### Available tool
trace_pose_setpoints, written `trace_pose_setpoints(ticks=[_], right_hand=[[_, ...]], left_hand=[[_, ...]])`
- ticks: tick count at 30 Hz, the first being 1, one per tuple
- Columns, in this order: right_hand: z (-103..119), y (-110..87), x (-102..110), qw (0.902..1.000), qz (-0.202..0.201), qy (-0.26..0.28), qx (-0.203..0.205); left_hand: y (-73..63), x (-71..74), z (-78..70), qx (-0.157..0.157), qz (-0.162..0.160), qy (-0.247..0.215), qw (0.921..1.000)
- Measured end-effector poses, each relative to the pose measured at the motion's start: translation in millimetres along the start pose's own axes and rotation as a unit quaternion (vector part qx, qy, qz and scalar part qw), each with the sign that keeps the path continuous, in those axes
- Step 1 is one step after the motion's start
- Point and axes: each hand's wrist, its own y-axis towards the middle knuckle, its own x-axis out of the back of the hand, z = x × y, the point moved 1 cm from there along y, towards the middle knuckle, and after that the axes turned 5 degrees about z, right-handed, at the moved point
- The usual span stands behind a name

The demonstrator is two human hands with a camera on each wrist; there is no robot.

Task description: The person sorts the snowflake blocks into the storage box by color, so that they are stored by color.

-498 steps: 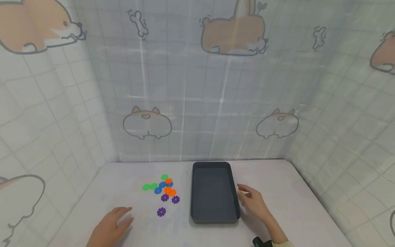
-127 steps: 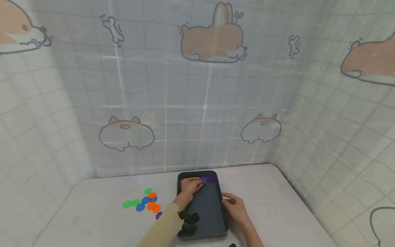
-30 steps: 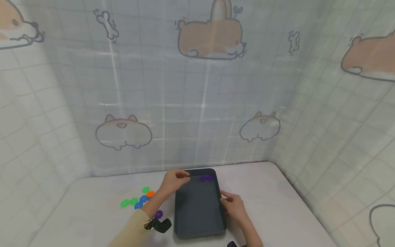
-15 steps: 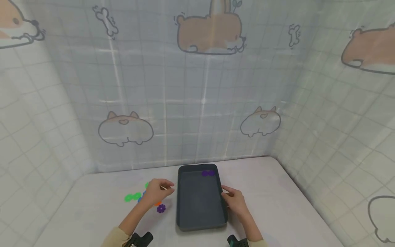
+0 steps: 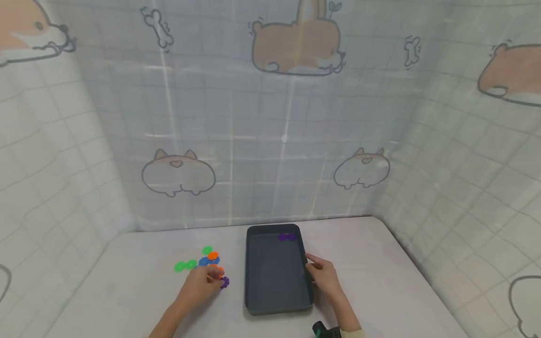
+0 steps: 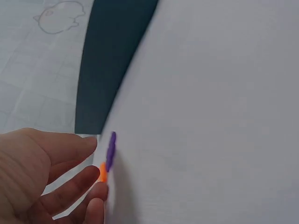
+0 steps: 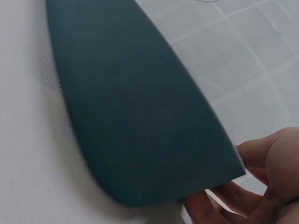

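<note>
Just short of a purple notched plastic disc (image 6: 111, 151), my left hand (image 5: 198, 285) reaches with fingers and thumb apart. An orange disc (image 6: 103, 172) shows behind the fingertips in the left wrist view. My right hand (image 5: 324, 278) holds the right side of a dark grey rectangular tray (image 5: 276, 277), thumb and fingers at its rim. In the right wrist view the tray's outer wall (image 7: 135, 102) hides part of the thumb. Two purple discs (image 5: 287, 237) lie side by side at the tray's far right corner.
Left of the tray, green discs (image 5: 180, 266), blue discs (image 5: 204, 261) and orange discs (image 5: 213, 256) lie loosely grouped on the white tabletop (image 5: 355, 244). A sheet printed with cartoon animals (image 5: 177, 173) encloses the back and sides.
Two purple discs have come into the tray, where my left hand was earlier. That hand has since drawn back left and down to the remaining purple disc. The right hand stays at the rim.
</note>
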Motion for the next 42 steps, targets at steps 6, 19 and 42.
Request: trace_pose_setpoints(ticks=[6,19,42], right_hand=[[1,-1.6,0,1.0,-0.007,-0.004,-0.001],[-1,-0.7,-1,0.9999,-0.009,-0.001,0.008],[0,-4.6,-1,0.9999,-0.007,-0.003,0.01]], left_hand=[[-1.2,-5.2,8.6,0.018,-0.005,0.026,0.9995],[1.0,-7.4,6.5,0.035,-0.017,0.062,0.9973],[1.9,-6.0,-14.2,0.069,-0.069,-0.255,0.9621]])
